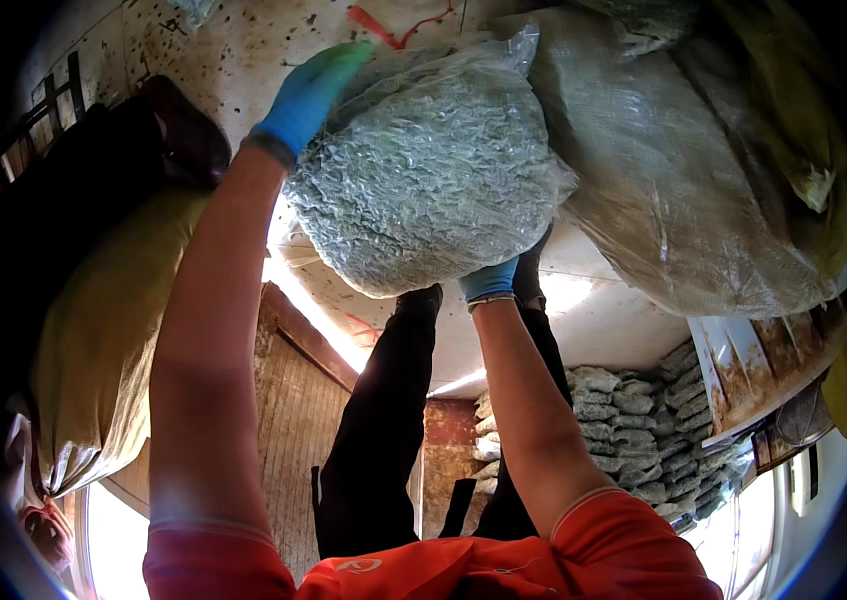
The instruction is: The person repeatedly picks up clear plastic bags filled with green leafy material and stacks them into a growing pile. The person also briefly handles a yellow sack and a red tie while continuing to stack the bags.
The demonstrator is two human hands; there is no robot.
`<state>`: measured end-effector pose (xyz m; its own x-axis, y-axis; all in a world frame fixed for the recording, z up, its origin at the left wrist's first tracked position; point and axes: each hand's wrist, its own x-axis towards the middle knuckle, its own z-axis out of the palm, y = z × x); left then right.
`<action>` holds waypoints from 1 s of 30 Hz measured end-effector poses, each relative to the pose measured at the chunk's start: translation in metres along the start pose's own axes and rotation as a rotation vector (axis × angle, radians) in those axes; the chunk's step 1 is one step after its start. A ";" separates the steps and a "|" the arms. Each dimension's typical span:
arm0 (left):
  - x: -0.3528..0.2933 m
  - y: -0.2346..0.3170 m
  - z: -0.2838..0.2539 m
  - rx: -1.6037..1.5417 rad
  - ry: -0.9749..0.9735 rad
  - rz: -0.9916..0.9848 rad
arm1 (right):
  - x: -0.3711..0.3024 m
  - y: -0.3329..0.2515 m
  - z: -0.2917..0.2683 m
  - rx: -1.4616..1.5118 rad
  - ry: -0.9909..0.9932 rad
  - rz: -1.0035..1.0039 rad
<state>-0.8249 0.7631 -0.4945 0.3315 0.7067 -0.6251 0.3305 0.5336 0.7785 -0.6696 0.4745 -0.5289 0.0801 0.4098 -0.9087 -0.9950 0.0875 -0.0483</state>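
Note:
A plump clear plastic bag point(434, 175), packed with crinkled grey-green material that I cannot identify, is held up in front of my legs. My left hand point(316, 95), in a blue glove with green at the fingers, grips its far left edge; some fingertips are hidden against the plastic. From below, my right hand point(491, 281), also blue-gloved, supports the near side, with most of its fingers out of sight under the bag. A twisted corner of plastic sticks up at the bag's far right.
A large translucent woven sack point(684, 170) lies close on the right. Several filled packets point(634, 420) are stacked at lower right beside a worn wooden piece point(774, 370). Left stand a yellowish sack point(114, 330) and another person's dark shoe point(184, 130). Red string point(399, 30) lies on the stained floor point(234, 45).

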 end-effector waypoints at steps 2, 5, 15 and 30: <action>0.011 -0.003 0.012 0.171 -0.091 -0.129 | 0.013 0.000 -0.001 -0.007 -0.016 0.012; 0.039 -0.020 0.017 0.497 -0.138 -0.219 | 0.024 0.005 0.001 -0.015 -0.040 0.053; 0.023 -0.029 0.024 0.566 -0.148 -0.250 | 0.004 -0.007 0.000 -0.018 -0.095 0.074; -0.274 0.146 -0.016 -0.440 -0.058 -0.252 | -0.282 -0.068 0.091 0.180 -0.462 0.258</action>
<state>-0.8813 0.6550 -0.2089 0.3419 0.5107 -0.7888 0.0066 0.8381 0.5455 -0.6187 0.4357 -0.2311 -0.1069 0.7902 -0.6034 -0.9631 0.0684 0.2602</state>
